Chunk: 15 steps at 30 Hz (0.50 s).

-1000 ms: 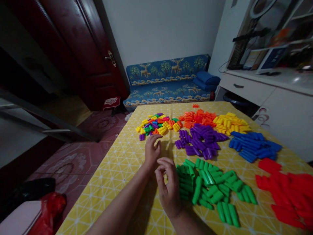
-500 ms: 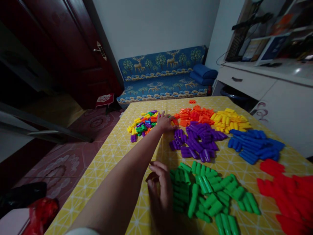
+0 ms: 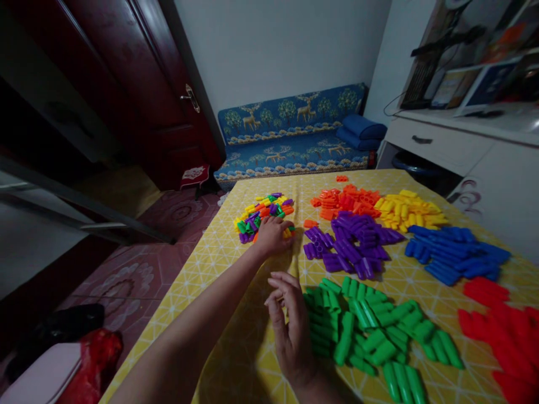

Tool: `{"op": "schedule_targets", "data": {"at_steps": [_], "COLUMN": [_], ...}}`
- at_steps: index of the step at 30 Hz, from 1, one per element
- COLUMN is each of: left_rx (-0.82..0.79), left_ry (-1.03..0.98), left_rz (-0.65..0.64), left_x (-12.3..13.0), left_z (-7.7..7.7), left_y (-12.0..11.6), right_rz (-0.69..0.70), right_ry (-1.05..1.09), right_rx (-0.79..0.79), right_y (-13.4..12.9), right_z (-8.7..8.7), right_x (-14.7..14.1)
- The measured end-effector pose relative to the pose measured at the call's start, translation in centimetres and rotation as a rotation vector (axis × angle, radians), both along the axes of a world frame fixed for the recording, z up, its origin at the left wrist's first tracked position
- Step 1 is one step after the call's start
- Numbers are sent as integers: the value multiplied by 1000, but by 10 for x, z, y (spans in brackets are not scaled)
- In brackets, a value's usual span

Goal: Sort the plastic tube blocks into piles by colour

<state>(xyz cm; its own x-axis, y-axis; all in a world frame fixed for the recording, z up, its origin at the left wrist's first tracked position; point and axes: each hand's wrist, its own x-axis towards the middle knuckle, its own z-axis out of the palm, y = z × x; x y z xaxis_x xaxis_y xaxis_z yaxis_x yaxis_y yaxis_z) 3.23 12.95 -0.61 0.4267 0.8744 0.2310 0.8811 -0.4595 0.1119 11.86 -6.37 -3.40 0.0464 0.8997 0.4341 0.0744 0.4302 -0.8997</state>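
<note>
My left hand point(image 3: 273, 235) reaches over the near right edge of a pile of mixed-colour plastic pieces point(image 3: 252, 212); its fingers are spread, with no piece visibly held. Closer to me, my right hand point(image 3: 289, 322) hovers left of the green pieces point(image 3: 374, 325), fingers loosely curved and apart, holding nothing. Beyond the green ones lie purple pieces point(image 3: 357, 241), with orange pieces point(image 3: 349, 199) behind them. Yellow pieces point(image 3: 408, 210), blue pieces point(image 3: 457, 249) and red pieces point(image 3: 503, 331) form separate piles on the right. One orange piece point(image 3: 310, 223) sits between the mixed and orange piles.
A yellow patterned cloth point(image 3: 210, 269) covers the table. Behind it stands a blue sofa point(image 3: 282, 146). A white cabinet point(image 3: 455, 151) is at the right; a small red stool point(image 3: 196, 175) and dark red door point(image 3: 168, 95) are at the left.
My left hand has moved back and left, from beside the orange pile to the mixed pile. The lone orange piece now shows. My right hand has turned and its fingers have lifted slightly. The view has shifted.
</note>
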Motion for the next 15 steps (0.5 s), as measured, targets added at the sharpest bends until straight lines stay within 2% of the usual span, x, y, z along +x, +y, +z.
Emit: {"op": "schedule_targets", "data": {"at_steps": [3, 6, 9, 12, 15], "left_rx": [1, -33, -6, 100, 141], "left_ry": [-24, -72, -154, -261, -272], "left_rz": [-8, -82, -138, -23, 220], "left_x": [-20, -35, -46, -58, -71], "left_z": [-1, 2, 11, 21, 23], "left_y": [-28, -56, -68, -50, -9], "right_rz": [4, 12, 21, 29, 28], "right_ry": [-9, -11, 1, 9, 9], "right_rx": [11, 6, 8, -12, -28], "right_y": [1, 2, 1, 1, 0], "right_z": [0, -1, -2, -2, -2], "right_x": [1, 1, 0, 1, 2]}}
